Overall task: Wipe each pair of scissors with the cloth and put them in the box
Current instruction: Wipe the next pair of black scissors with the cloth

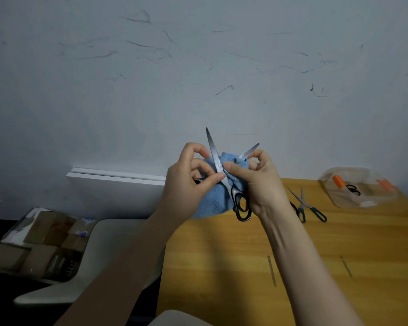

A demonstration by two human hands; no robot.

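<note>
Currently both hands are raised above the far left corner of the wooden surface [245, 255]. The black-handled scissors [222, 171] are held there with blades spread, tips pointing up toward the wall. The left hand [189, 182] is curled: its thumb presses near the pivot, and a dark part, apparently one handle loop, sits under its fingers. The other loop hangs free by the right palm. The right hand [263, 184] pinches the blue cloth [211, 203] against the blades, thumb on the cloth at the longer blade, fingers bent round the shorter one. The rest of the cloth hangs below the hands. I note teal-handled scissors [304, 205] lying partly open near the far edge. The clear box [363, 201] with orange latches stands at the far right corner, with one black-handled pair [353, 189] inside.
</note>
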